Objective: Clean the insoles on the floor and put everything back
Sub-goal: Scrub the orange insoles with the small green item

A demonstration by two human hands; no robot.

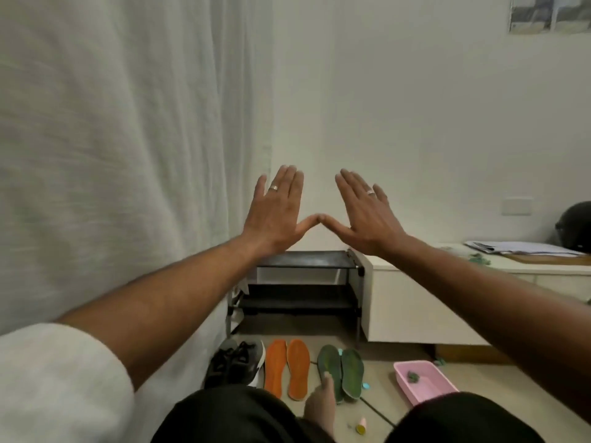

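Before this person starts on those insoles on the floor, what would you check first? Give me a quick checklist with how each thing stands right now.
1. Hands free: left hand and right hand are raised, fingers straight, thumb tips touching, holding nothing. Ok.
2. Orange insoles within view, side by side on the floor. Ok.
3. Green insoles beside them; a foot overlaps the nearer one. Not ok.
4. Pink basin at hand, with a small green thing inside, perhaps a cloth. Ok.
5. Water in the basin: cannot tell.
6. Black shoes waiting next to the shoe rack. Ok.
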